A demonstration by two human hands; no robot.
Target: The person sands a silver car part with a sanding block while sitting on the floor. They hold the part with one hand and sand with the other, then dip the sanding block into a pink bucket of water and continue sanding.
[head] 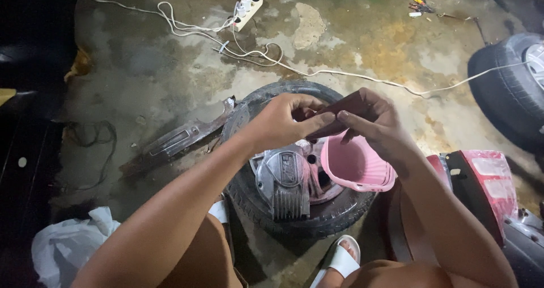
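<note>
Centrally, two bare hands meet above a small black rubber tyre (pixel 340 217) lying flat on the stained concrete floor (pixel 170 72).

Left hand (pixel 280 123): fingers curled, thumb and forefinger pinching the near-left edge of a dark reddish-brown sheet, thin and flexible, possibly abrasive paper (pixel 345 109).

Right hand (pixel 377 123): thumb and fingers clasped over the right part of the same sheet, folding it against the palm. Both hands grip it; it hangs in the air over the tyre, touching nothing else.

Pink ribbed plastic tub (pixel 354 166): open-topped, sitting on the right side of the tyre, just below the right hand.

Silver cast-metal engine cover with cooling fins (pixel 286 180): resting in the tyre's centre, just left of the tub.

Dark curved metal trim piece (pixel 181 140): on the floor, left of the tyre, its far end near the tyre's rim.

White power strip with plugs (pixel 247 9): far centre, white cables (pixel 351 75) trailing right across the floor.

Second larger tyre (pixel 507 89): far right, well apart.

Red and grey vehicle body panel (pixel 487 186): near right, beside the right forearm.

White crumpled plastic bag (pixel 68 245): near left corner.

White sandals (pixel 340 259): on the person's feet, near the tyre's near edge.
</note>
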